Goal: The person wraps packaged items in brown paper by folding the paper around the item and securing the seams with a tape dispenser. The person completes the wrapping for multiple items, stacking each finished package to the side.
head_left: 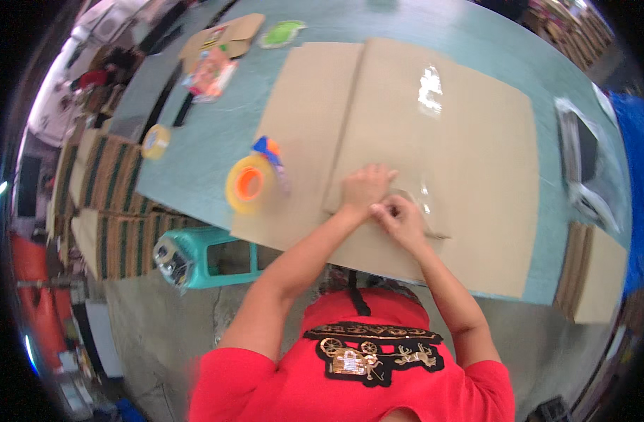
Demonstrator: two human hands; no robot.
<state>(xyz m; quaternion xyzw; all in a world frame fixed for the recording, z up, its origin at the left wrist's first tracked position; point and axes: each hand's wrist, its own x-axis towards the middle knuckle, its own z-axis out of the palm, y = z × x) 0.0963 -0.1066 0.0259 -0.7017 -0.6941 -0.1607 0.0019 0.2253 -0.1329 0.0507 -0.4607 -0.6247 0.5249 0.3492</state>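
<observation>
Brown cardboard panel (386, 105): to my eye it could skew or crease if its near end is pulled unevenly, as both hands work down there and nothing steadies the far end; it looks plain, matt and mostly flat, lying far to near across the middle of the table.
Clear tape strip (429, 95): it might wrinkle or lift if tugged off line; it glints brightly at the far end, more thinly near the hands.
Left hand (366, 187): laid over the panel's near end, fingers extended, not clamped on anything.
Right hand (404, 221): just beside the left, thumb and fingers curled close at the near edge; whether they pinch anything, I cannot tell.
Wider cardboard sheet (487, 176): underneath, showing left and right; it could slide if leaned on sideways.
Tape dispenser (237, 186): yellow roll, orange core, left of the hands; a stray elbow could knock it.
Teal table (213, 137): beneath everything, a green stool (200, 257) by its near left edge.
</observation>
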